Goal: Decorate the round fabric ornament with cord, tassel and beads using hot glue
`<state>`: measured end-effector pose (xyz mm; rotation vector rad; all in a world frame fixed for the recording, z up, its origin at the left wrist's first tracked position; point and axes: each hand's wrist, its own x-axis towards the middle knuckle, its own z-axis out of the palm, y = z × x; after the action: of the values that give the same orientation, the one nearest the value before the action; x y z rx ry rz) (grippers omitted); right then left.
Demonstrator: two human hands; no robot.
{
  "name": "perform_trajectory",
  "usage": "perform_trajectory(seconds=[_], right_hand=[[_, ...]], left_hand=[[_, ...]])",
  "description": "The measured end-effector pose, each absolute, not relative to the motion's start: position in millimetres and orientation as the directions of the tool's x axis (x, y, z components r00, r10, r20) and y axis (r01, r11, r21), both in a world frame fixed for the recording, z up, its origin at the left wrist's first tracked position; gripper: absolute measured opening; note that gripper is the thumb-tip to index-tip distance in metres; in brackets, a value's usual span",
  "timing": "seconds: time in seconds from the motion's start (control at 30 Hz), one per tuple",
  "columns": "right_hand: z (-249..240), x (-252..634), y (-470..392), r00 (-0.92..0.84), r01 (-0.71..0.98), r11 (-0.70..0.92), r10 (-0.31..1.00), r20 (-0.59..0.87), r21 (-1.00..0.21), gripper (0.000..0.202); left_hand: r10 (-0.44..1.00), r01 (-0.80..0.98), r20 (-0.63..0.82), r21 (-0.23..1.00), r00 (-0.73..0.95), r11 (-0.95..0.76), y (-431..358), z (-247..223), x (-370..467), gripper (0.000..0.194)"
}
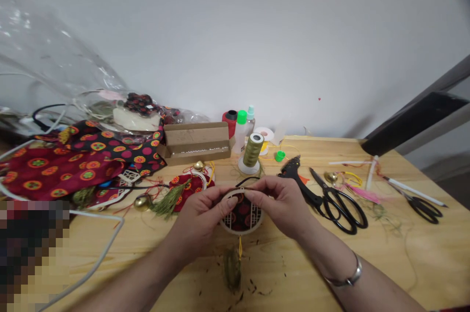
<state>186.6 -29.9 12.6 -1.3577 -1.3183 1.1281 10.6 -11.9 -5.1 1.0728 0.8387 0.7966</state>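
Between my two hands is a round hanging ornament, with a pale lattice frame over dark red-patterned fabric. My left hand pinches its upper left rim, and my right hand pinches the upper right. The thumbs lie on the front near the top; the other fingertips are partly hidden behind it. From the lower rim a yellow cord leads down to an olive-green tassel, blurred, above the tabletop. Just left of my left hand lies a red fabric ornament with a green tassel.
A glue gun and black scissors lie right of my hands. Behind stand an olive thread spool, bottles and a cardboard box. Patterned fabric covers the left side. Dark scraps dot the wooden table.
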Motion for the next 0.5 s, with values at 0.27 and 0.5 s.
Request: perform_trajectory(seconds=[0.27,0.5], right_hand=[[10.0,186.8,-26.9,0.027,0.097,-0.104,0.994,-0.102,-0.990,0.018],[12.7,187.0,-27.8,0.012,0.142,-0.106,0.994,-0.106,-0.984,0.016]], left_hand=[[0.858,-0.181,-0.232,0.921,0.459,0.346,-12.4,-4.2,11.9,0.029],[0.844,-0.169,-0.240,0.918,0.480,0.358,-11.9,-4.0,12.1,0.027]])
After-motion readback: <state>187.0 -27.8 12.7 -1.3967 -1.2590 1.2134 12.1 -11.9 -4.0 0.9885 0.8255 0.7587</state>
